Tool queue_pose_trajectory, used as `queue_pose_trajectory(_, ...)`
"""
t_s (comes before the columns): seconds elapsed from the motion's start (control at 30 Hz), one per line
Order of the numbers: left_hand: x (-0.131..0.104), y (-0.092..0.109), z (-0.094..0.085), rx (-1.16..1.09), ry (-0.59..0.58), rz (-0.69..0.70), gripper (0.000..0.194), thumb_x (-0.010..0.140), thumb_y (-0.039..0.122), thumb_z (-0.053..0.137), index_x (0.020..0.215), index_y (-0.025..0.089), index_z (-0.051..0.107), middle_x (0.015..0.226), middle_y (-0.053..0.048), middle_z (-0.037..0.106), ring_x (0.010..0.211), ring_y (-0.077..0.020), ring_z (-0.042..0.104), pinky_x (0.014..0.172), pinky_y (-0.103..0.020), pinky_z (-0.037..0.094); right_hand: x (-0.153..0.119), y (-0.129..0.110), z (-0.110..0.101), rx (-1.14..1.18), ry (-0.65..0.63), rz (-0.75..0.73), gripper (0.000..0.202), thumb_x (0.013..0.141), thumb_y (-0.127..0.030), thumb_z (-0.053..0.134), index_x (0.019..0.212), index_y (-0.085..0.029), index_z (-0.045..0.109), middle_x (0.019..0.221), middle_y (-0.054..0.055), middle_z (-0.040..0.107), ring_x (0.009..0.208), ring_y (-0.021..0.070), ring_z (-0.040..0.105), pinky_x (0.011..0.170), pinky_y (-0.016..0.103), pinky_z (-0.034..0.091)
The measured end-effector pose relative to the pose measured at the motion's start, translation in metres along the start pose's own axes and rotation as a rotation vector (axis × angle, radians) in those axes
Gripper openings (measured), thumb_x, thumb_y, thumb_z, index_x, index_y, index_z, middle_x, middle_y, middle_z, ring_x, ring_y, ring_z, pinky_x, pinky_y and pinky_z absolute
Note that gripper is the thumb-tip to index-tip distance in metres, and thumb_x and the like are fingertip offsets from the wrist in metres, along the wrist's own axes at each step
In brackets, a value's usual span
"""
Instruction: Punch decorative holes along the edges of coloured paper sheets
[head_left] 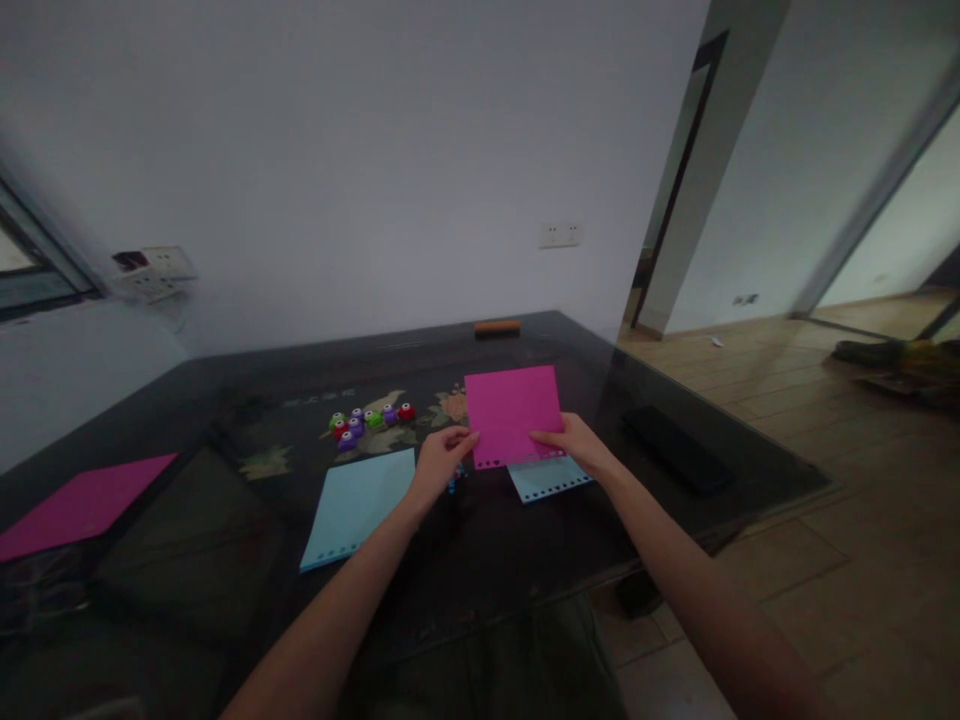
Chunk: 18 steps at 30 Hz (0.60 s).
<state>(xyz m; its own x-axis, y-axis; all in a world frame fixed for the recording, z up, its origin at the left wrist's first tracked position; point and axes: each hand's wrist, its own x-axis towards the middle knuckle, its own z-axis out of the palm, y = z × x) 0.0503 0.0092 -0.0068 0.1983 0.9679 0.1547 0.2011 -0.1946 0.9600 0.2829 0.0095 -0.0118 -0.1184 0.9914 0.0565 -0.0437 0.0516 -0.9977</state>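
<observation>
A pink sheet [514, 405] with a row of punched holes along its lower edge is held up between both hands. My left hand [442, 455] pinches its lower left corner, and my right hand [574, 440] grips its right side with the thumb in front. Partly hidden behind it, a light blue sheet [547, 480] with punched holes lies on the table. Left of my left hand rests a light blue stack of paper [364, 500], holes toward me. Small blue bits [454, 478] lie beside my left hand.
Several small green, purple and red toys [367, 422] sit on the dark table [495, 570]. A pink sheet [86, 502] lies at the far left. A long black object [675, 448] is on the right, and an orange-brown bar [496, 328] lies near the wall.
</observation>
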Motion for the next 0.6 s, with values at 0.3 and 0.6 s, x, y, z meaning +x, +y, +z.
queue_pose_trajectory(0.3,-0.004,0.001,0.002,0.085,0.031,0.068,0.023,0.071,0.037,0.06,0.066,0.015,0.061,0.061,-0.001,0.061,0.058,-0.014,0.056,0.056,-0.024,0.044,0.003,0.0,-0.005,0.091,0.049,-0.023,0.033,0.062,-0.036,0.071,0.088,-0.016,0.066,0.083,0.006,0.069,0.064,0.0158,0.063,0.064,0.031,0.05)
queue_pose_trajectory(0.6,-0.005,-0.003,0.002,0.12,0.025,0.102,0.026,0.073,0.04,0.058,0.069,0.015,0.062,0.062,-0.001,0.061,0.057,-0.0131,0.056,0.055,-0.023,0.042,0.011,0.006,-0.015,0.092,0.176,-0.107,0.023,0.06,-0.033,0.073,0.077,-0.018,0.066,0.074,0.002,0.068,0.062,0.0136,0.06,0.063,0.027,0.047)
